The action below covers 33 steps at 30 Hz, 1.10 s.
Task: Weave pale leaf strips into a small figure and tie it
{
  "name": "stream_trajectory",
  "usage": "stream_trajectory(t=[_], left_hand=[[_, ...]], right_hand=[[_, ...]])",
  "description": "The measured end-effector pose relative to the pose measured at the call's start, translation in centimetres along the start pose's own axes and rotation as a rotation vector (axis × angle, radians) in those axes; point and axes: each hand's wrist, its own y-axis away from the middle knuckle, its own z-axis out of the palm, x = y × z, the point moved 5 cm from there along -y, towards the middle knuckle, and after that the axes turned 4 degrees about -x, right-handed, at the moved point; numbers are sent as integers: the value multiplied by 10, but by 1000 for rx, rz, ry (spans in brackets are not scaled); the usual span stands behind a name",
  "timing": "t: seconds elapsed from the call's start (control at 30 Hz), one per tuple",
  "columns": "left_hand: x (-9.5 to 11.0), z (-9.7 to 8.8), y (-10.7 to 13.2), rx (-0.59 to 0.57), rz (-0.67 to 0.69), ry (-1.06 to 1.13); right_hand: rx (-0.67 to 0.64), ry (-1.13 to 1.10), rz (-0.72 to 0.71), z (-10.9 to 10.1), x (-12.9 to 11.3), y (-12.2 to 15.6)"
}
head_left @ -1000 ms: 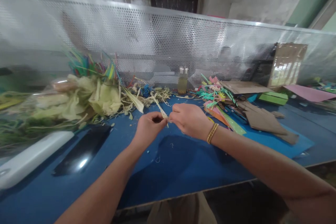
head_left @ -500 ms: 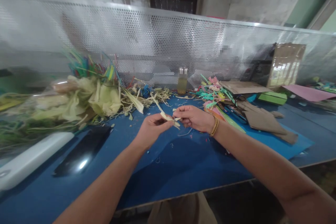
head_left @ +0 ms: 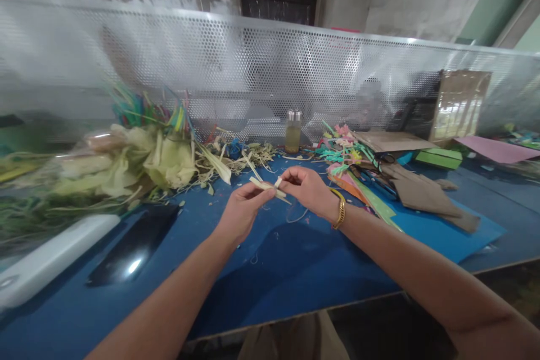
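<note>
Over the middle of the blue table (head_left: 295, 270), my left hand (head_left: 239, 211) pinches pale yellow leaf strips (head_left: 262, 184) between thumb and fingers. Opposite it, my right hand (head_left: 311, 194), with a gold bracelet on the wrist, closes thumb and forefinger on a short upright end of the strips. The strips cross each other between the two hands, one thin tip pointing to the right. Where exactly they join is partly hidden by the fingertips. Thin scraps lie on the table around the hands.
Left are a heap of pale husks and leaves (head_left: 171, 160), a dark phone-like slab (head_left: 130, 247) and a long white object (head_left: 54, 259). A glass jar (head_left: 293, 134) stands behind, before a perforated metal panel (head_left: 219, 62). Right lie paper flowers (head_left: 341, 149) and brown cardboard (head_left: 426, 191).
My right hand has turned and its fingers have curled closer around the strip end. The strips have shifted between my fingertips, and my left hand has barely moved.
</note>
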Motion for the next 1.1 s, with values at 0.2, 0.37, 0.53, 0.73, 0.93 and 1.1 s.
stream_trajectory(t=[0.2,0.37,0.53,0.73,0.93,1.1], left_hand=[[1,-8,-2,140,50,-83],[7,-11,1,207,141,-264],[4,-9,2,201,97,-283],[-1,-6,2,187,71,-239],[-4,-5,3,228,68,-209],[-9,-6,1,152,-8,-260]], right_hand=[[72,429,-181,0,-17,8],[110,532,-227,6,-16,10],[163,425,-125,4,-2,6],[141,317,-16,0,13,0],[205,421,-108,3,4,5],[126,313,5,1,13,4]])
